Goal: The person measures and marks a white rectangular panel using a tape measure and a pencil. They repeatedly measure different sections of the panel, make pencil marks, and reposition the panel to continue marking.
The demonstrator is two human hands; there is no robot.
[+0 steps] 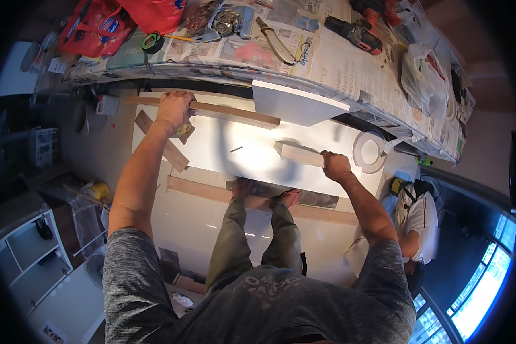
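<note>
My left hand [176,109] is closed over a long wooden strip [235,114] at the far side of a white board [206,155]. Beneath that wrist lies a small brown and yellowish piece [183,132] whose kind I cannot make out. A short wooden plank [175,156] lies slantwise beside it. My right hand [336,166] grips the right end of a shorter pale wooden piece [301,154], held over the board. Between the hands, a small thin dark object [236,149] rests on the board. A white panel [298,105] stands upright behind.
A newspaper-covered table [327,63] holds a cordless drill [358,31], a saw [275,41], a tape measure [151,43] and red bags [100,28]. A round ring-shaped roll [370,151] lies right of the board. Another person [421,221] is at the right. Long planks [203,190] lie by my feet.
</note>
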